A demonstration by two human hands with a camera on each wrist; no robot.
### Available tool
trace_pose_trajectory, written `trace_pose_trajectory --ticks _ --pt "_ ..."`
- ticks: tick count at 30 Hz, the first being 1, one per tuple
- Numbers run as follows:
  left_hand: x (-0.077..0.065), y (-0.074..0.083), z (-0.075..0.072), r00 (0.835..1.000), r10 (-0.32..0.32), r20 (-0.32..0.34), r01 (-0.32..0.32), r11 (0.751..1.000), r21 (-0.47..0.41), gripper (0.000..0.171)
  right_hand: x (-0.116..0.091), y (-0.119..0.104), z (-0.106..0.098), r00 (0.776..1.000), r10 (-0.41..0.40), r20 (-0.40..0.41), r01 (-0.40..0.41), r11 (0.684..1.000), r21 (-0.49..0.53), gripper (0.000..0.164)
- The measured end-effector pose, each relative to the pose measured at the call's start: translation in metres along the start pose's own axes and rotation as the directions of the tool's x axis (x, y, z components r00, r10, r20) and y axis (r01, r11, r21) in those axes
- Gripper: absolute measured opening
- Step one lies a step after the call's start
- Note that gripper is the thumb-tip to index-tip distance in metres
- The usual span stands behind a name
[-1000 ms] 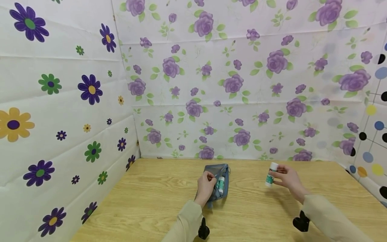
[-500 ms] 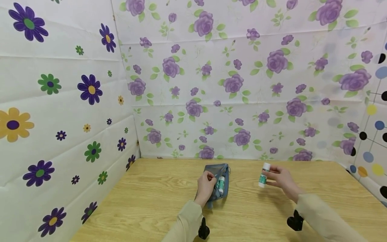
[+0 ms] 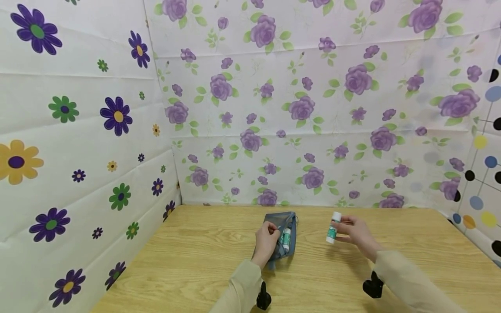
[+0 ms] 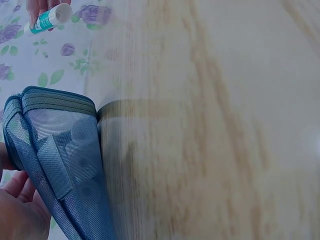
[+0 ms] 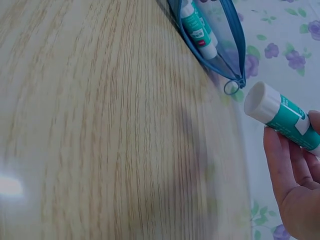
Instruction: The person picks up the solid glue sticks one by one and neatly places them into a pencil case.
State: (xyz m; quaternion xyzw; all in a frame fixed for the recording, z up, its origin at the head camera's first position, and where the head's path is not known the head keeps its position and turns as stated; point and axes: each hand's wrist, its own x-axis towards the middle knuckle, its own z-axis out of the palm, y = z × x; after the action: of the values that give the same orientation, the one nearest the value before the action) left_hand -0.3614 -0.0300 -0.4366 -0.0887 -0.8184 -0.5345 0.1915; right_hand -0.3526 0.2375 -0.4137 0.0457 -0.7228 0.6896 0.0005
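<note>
A blue-grey mesh zip pouch (image 3: 290,251) stands unzipped on the table, and my left hand (image 3: 267,242) pinches its near left edge. Inside the pouch lie green-and-white glue sticks (image 3: 287,239); the right wrist view shows them through its mouth (image 5: 199,31). To the right, my right hand (image 3: 358,234) holds another glue stick (image 3: 333,227) above the table, slightly tilted, between thumb and fingers. This held glue stick (image 5: 287,117) is apart from the pouch. In the left wrist view the pouch's side (image 4: 75,150) hides part of my left hand (image 4: 22,210).
The wood-grain table (image 3: 188,261) extends to both sides of the pouch. A ring pull (image 5: 231,88) hangs at the pouch's zip end. Flower-patterned sheets (image 3: 274,108) line the back and left side, and a dotted sheet (image 3: 481,191) hangs at the right.
My right hand has moved left toward the pouch, carrying the glue stick. My left hand and the pouch have stayed in place.
</note>
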Motion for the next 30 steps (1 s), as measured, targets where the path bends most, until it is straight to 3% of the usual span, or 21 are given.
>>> trace_pose_trajectory --ticks 30 --pt "0.001 0.002 -0.002 1.000 -0.015 0.026 0.015 1.000 -0.001 0.006 0.012 0.006 0.038 0.999 0.047 0.014 -0.047 0.998 0.044 0.057"
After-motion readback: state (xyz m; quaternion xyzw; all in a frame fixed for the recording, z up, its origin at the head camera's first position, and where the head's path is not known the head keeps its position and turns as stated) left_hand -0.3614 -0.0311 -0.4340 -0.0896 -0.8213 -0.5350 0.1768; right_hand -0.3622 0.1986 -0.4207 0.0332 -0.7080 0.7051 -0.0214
